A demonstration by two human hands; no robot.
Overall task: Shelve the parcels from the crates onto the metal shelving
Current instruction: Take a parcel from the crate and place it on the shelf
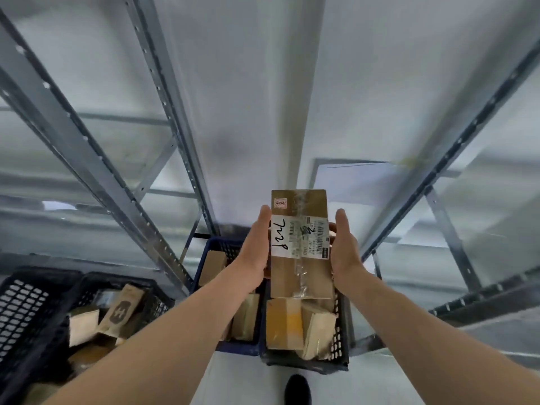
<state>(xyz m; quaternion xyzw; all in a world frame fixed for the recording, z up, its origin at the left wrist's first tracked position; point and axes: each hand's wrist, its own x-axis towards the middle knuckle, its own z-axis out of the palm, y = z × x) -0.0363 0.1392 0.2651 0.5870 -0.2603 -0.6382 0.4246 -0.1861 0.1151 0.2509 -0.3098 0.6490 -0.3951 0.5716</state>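
A: Pale grey floor (248,381) runs down a narrow aisle between grey metal shelving (96,168) on either side of the held parcel; perforated uprights lean inward in the wide lens. Shelf boards near the parcel look bare, though the view is blurred.

B: Log the parcel first.

A: Brown cardboard parcel (301,244), long and flat, raised in the aisle above the crates. Clear tape runs along its length; a white shipping label (298,238) with handwriting and barcodes crosses its middle, and a small red stamp sits in the far left corner.

B: Hands?

A: Left hand (257,247) lies flat against the parcel's left edge, fingers straight and pressed together, pointing away from the camera. Right hand (344,247) mirrors it on the right edge, fingers also straight and together; one fingertip shows curled behind the right edge. The parcel is clamped between the two palms.

B: Below it?

A: Directly under the parcel, a dark crate (339,331) with several cardboard parcels (285,325) lying in it. Just left of that one, a blue crate (216,249), also with boxes. Further left of the parcel, a black mesh crate (26,311) with tumbled brown boxes, one bearing a dark logo. A dark shoe tip (297,390) shows on the floor near the bottom edge.
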